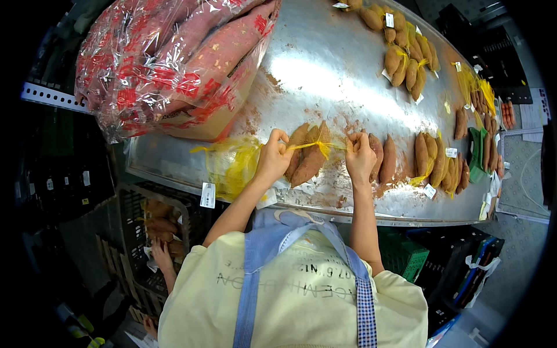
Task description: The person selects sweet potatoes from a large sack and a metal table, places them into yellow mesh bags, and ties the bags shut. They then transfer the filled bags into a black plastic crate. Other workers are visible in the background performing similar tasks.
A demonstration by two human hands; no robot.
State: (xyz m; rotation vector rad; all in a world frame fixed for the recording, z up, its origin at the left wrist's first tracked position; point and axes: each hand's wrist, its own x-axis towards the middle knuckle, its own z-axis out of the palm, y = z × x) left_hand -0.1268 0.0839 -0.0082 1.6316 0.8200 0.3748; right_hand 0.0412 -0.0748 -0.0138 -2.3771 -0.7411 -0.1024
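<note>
A yellow mesh net bag (pixel 323 145) of sweet potatoes (pixel 310 168) lies on the metal table near its front edge, gathered in a knot at its top. My left hand (pixel 276 156) pinches the yellow mesh strand on the left of the knot. On the other side, my right hand (pixel 360 157) has its fingers closed on the strand's other end. The strand is drawn out between both hands. Loose sweet potatoes (pixel 388 160) lie just right of my right hand. A heap of empty yellow mesh nets (pixel 235 167) lies left of my left hand, a white printed tag (pixel 208 195) hanging from it.
A cardboard box lined with printed clear plastic (pixel 187 74) holds large sweet potatoes at the back left. Netted sweet potatoes (pixel 409 52) lie at the back right and more (pixel 431 158) at the right. Another person's hand (pixel 162 256) reaches into a black crate (pixel 187 217) below left.
</note>
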